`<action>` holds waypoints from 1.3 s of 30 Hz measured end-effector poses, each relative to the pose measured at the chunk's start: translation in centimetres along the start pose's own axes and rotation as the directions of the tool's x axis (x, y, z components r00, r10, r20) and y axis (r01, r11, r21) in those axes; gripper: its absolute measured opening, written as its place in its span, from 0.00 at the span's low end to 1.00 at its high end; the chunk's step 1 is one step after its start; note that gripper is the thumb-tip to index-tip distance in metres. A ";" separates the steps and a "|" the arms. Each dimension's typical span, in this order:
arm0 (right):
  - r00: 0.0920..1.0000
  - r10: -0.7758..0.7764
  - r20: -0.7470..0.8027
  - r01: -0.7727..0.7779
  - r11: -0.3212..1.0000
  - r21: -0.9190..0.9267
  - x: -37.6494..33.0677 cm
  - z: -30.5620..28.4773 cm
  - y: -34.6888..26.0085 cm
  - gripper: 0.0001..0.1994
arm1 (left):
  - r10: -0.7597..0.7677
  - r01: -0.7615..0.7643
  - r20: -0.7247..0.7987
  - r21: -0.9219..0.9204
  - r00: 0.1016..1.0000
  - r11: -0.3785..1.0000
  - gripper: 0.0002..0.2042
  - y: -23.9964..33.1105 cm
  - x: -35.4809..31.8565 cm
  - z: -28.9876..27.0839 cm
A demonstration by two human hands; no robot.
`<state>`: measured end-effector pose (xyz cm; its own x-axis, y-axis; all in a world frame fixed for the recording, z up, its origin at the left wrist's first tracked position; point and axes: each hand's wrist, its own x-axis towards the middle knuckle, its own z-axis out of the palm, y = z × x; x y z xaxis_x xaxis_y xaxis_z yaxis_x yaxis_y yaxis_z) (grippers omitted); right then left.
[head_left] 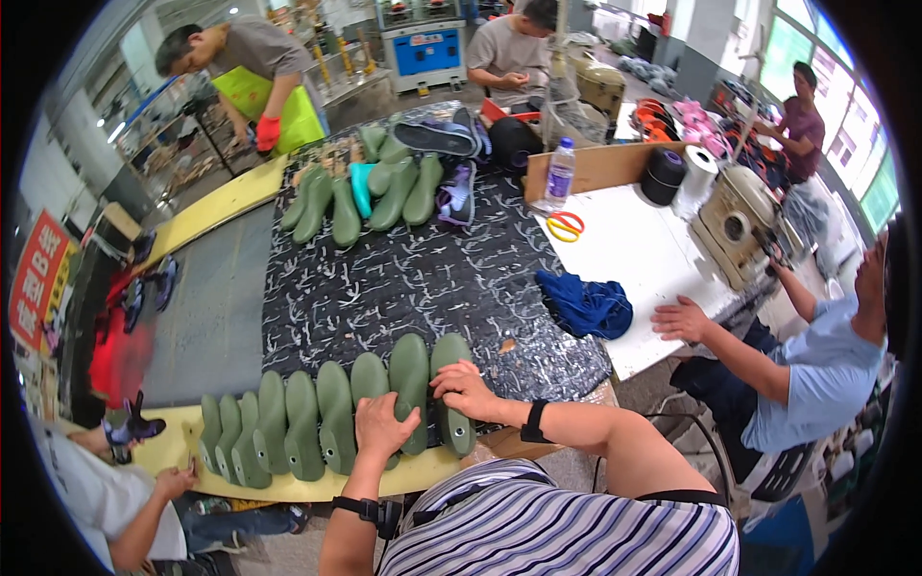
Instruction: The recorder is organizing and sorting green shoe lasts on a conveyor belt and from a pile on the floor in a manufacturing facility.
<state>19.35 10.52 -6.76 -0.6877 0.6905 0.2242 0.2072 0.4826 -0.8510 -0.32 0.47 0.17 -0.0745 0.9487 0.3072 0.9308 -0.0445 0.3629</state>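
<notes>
Green shoe lasts (301,418) stand side by side along the near edge of the table, smaller ones at the left. My left hand (382,427) rests over the lower part of one last (369,376), its thumb stretched out toward the neighbouring last (410,374). Over the rightmost last (451,350) lies my right hand (464,387), with its fingers bent and apart across the upper surface. Both hands touch lasts without lifting any. My left hand hides part of the last beneath it.
More green lasts (396,197) and dark sandals (437,137) lie at the table's far side. On a white surface at right are scissors (565,227), a bottle (559,175), blue cloth (586,304) and a sewing machine (740,228). Co-workers sit or stand around, one close at right (797,370).
</notes>
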 end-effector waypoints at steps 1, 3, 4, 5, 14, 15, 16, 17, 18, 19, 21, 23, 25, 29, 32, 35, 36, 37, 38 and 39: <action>1.000 -0.014 0.022 0.014 1.000 0.004 0.0 0.0 0.0 0.10 | -0.010 0.010 0.012 0.001 1.000 1.000 0.21 0.1 0.1 -0.3; 0.999 0.016 0.029 -0.015 1.000 -0.011 0.1 0.0 -0.3 0.11 | -0.030 0.030 0.024 0.001 0.999 1.000 0.21 -0.1 0.0 -0.4; 0.999 0.006 0.041 -0.005 1.000 -0.011 0.3 -0.1 -0.5 0.11 | -0.027 0.028 0.047 -0.007 0.999 1.000 0.21 -0.2 0.0 -0.5; 0.999 0.015 0.046 -0.015 1.000 -0.011 0.5 -0.3 -0.7 0.11 | -0.028 0.029 0.037 -0.025 0.999 0.999 0.22 -0.2 0.2 -0.5; 0.997 0.008 0.071 -0.007 1.000 -0.014 -0.6 0.2 -0.2 0.10 | -0.055 0.055 0.088 -0.001 0.995 0.998 0.23 0.3 -0.8 -1.0; 0.997 -0.032 0.073 0.033 0.999 -0.012 -0.4 0.2 -0.2 0.10 | -0.060 0.058 0.075 0.021 0.995 0.998 0.24 0.3 -1.1 -1.1; 0.995 -0.069 0.075 0.070 0.998 -0.008 -0.1 0.2 -0.2 0.10 | -0.064 0.062 0.067 0.041 0.996 0.997 0.24 0.0 -1.1 -0.9; 0.996 -0.084 0.028 0.084 0.996 0.002 -0.1 0.4 -0.4 0.08 | -0.051 0.049 0.070 0.038 0.996 0.998 0.24 -0.4 -1.1 -0.5; 0.995 -0.100 -0.004 0.100 0.995 0.018 0.1 0.6 -0.5 0.07 | -0.056 0.054 0.071 0.038 0.996 0.998 0.24 -0.8 -1.2 -0.1; 0.996 -0.084 0.013 0.083 0.996 0.039 0.5 0.4 -0.5 0.07 | -0.052 0.051 0.045 0.034 0.998 0.998 0.24 -1.0 -1.2 0.0; 0.997 -0.075 0.021 0.074 0.997 0.036 0.4 0.1 -0.4 0.08 | -0.036 0.036 0.014 0.013 0.999 0.999 0.24 -1.0 -1.1 0.0; 0.997 -0.072 0.022 0.071 0.997 0.014 0.5 0.1 -0.2 0.09 | -0.032 0.032 0.051 0.002 0.998 0.999 0.24 -1.6 -0.6 0.0; 0.997 -0.052 0.057 0.052 0.999 -0.001 0.9 -0.1 -0.6 0.10 | -0.087 0.085 0.090 0.019 0.992 0.996 0.24 -1.8 -0.6 -0.2; 0.992 -0.044 0.115 0.042 0.999 0.018 1.0 -0.3 -0.6 0.10 | -0.053 0.054 0.088 -0.008 0.995 0.999 0.24 -1.8 -0.8 0.0; 0.993 -0.007 0.118 0.008 1.000 -0.002 0.6 -0.1 -0.7 0.11 | -0.033 0.032 0.056 0.006 0.998 0.999 0.23 -1.9 -1.3 0.2; 0.993 0.018 0.117 -0.018 1.000 0.000 0.7 0.1 -1.3 0.11 | -0.037 0.036 0.051 0.023 0.998 0.999 0.22 -2.1 -1.8 0.4; 0.993 0.016 0.121 -0.016 1.000 -0.005 0.6 0.1 -1.4 0.11 | -0.039 0.038 0.047 0.021 0.998 0.999 0.22 -2.1 -1.8 0.4; 0.993 0.016 0.115 -0.017 1.000 0.008 0.6 0.1 -1.3 0.11 | -0.044 0.043 0.045 0.019 0.998 0.999 0.22 -2.1 -1.7 0.4; 0.994 0.015 0.108 -0.017 1.000 0.022 0.6 0.1 -1.3 0.11 | -0.049 0.048 0.043 0.019 0.998 0.999 0.22 -2.1 -1.7 0.4; 0.994 0.007 0.112 -0.009 1.000 0.022 0.7 0.1 -1.4 0.11 | -0.052 0.051 0.036 0.023 0.998 0.998 0.22 -2.2 -1.7 0.2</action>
<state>18.49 10.31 -5.45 -0.7598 0.6291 0.1640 0.1980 0.4642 -0.8633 -2.12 -0.95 -1.34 -0.1101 0.9603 0.2561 0.9338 0.0117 0.3576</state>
